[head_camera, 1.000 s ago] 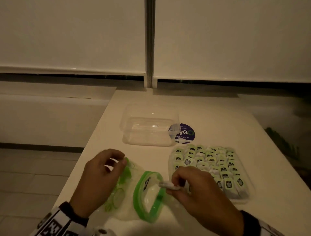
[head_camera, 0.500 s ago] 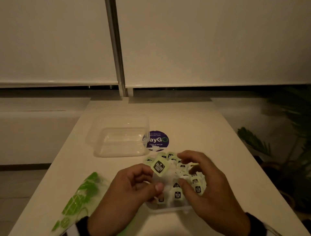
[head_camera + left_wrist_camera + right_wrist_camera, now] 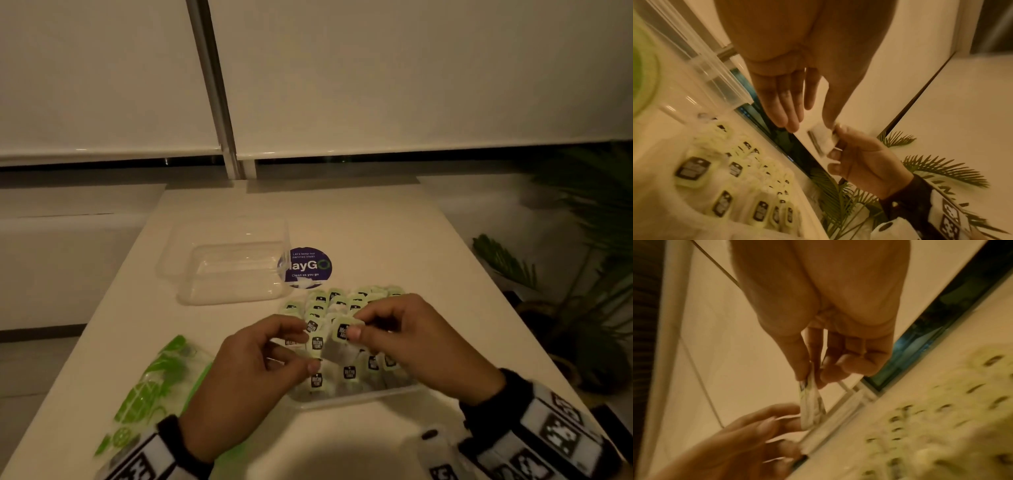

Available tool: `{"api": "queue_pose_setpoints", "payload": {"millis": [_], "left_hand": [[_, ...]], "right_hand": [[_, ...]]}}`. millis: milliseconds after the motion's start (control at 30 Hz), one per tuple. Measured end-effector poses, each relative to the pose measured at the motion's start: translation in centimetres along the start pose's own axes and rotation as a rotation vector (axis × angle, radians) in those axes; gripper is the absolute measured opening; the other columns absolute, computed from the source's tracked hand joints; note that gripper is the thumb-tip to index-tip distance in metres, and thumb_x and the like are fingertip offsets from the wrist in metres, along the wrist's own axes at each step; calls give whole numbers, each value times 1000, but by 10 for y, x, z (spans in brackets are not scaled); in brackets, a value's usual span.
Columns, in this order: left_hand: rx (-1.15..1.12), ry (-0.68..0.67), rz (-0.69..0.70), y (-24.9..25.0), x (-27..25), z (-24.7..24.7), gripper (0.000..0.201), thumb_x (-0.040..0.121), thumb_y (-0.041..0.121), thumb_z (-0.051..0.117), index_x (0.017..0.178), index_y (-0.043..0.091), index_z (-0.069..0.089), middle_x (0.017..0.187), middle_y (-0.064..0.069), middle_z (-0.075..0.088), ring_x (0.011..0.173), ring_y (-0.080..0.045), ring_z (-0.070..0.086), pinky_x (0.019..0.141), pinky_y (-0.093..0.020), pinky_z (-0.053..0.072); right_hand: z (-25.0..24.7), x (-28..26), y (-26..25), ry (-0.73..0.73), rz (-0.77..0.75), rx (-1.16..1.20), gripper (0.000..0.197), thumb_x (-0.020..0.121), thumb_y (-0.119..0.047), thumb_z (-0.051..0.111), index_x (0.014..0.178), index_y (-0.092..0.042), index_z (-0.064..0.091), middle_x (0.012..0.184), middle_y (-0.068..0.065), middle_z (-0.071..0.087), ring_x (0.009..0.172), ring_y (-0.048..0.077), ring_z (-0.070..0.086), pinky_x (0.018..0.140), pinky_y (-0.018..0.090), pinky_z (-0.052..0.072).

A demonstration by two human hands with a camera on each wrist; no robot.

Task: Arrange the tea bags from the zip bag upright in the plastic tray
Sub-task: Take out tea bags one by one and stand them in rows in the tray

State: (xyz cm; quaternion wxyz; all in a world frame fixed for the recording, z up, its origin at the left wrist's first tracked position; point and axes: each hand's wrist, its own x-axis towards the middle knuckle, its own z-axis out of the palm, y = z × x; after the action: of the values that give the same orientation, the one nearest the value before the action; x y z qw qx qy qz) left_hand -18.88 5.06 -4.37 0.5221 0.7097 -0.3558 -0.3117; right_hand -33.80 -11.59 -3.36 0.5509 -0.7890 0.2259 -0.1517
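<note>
A single tea bag [image 3: 343,334] was held above the plastic tray [image 3: 359,399], pinched at its green label between thumb and forefinger of the right hand [image 3: 421,346]; that grip was closed on the bag. The left hand [image 3: 250,373] was held just left of it, thumb and curled fingers at the bag's lower white pouch; in the left wrist view the thumb tip was seen touching the pouch, the fingers fairly straight, so a firm hold there could not be told. The tray was set near the front of the worktop [image 3: 376,233], right of centre, and was filled with rows of green-labelled tea bags [image 3: 339,303] standing upright. The zip bag [image 3: 154,380], green-printed, was lying flat at the near left, apart from both hands. A clear plastic lid [image 3: 233,270] was noted farther back on the left, overlapping a round purple sticker [image 3: 310,269]. A potted palm [image 3: 507,260] was noted off the right edge.
</note>
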Motion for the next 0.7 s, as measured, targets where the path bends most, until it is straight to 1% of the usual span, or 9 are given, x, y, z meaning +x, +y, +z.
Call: {"api": "queue_pose_setpoints", "payload": {"millis": [100, 133, 200, 267, 333, 433, 500, 567, 700], "left_hand": [[70, 77, -14, -12, -1, -9, 20, 75, 7, 79, 86, 22, 71, 86, 5, 73, 62, -10, 67, 58, -19, 51], [97, 74, -22, -15, -3, -10, 16, 76, 9, 78, 84, 22, 72, 81, 6, 73, 58, -6, 64, 56, -16, 48], [125, 46, -45, -19, -7, -9, 14, 77, 11, 78, 79, 23, 72, 70, 6, 70, 50, -2, 56, 52, -12, 44], [153, 27, -47, -25, -11, -6, 17, 76, 11, 78, 77, 27, 72, 69, 3, 69, 49, -2, 54, 53, -15, 45], [170, 26, -59, -30, -13, -5, 20, 75, 16, 79, 80, 33, 71, 69, -1, 68, 51, -6, 54, 56, -20, 47], [159, 25, -72, -33, -14, -7, 20, 75, 18, 79, 81, 35, 71, 65, -3, 67, 50, -7, 51, 55, -19, 45], [163, 22, -66, -33, -14, -9, 20, 76, 18, 78, 81, 36, 71, 64, -2, 67, 49, -6, 50, 54, -17, 44], [150, 23, -63, -32, -14, -10, 20, 76, 18, 78, 80, 36, 71, 63, -1, 66, 49, -7, 49, 54, -17, 43], [141, 25, -76, -34, -16, -14, 17, 76, 21, 78, 82, 36, 71, 61, -2, 63, 51, -9, 48, 56, -21, 43]], "right_hand": [[-12, 10, 32, -45, 63, -256, 14, 86, -26, 73, 78, -16, 75, 68, -3, 66, 61, 4, 54, 63, 28, 46], [-12, 11, 43, -85, 85, -346, 13, 86, -29, 73, 77, -19, 74, 68, -7, 66, 61, -1, 53, 64, 25, 45], [-8, 13, 57, -152, 121, -437, 9, 85, -31, 73, 80, -23, 75, 63, -18, 63, 61, -4, 54, 62, 15, 40], [-3, 14, 64, -200, 159, -427, 10, 86, -32, 72, 77, -29, 74, 60, -16, 62, 57, -2, 54, 59, 11, 37], [-1, 16, 67, -245, 185, -408, 18, 86, -33, 72, 69, -35, 69, 56, -15, 59, 54, -1, 51, 57, 11, 37], [1, 16, 70, -285, 209, -381, 13, 86, -30, 73, 74, -33, 71, 53, -16, 58, 51, -2, 50, 55, 11, 37], [3, 15, 73, -258, 204, -404, 7, 86, -30, 73, 80, -29, 75, 57, -13, 61, 52, -2, 52, 55, 10, 38], [6, 15, 75, -224, 196, -426, 5, 86, -31, 73, 82, -30, 76, 63, -7, 65, 54, 0, 54, 56, 11, 38], [11, 13, 76, -209, 189, -432, 7, 86, -29, 73, 86, -24, 78, 71, -3, 69, 57, 0, 56, 57, 9, 40]]}}
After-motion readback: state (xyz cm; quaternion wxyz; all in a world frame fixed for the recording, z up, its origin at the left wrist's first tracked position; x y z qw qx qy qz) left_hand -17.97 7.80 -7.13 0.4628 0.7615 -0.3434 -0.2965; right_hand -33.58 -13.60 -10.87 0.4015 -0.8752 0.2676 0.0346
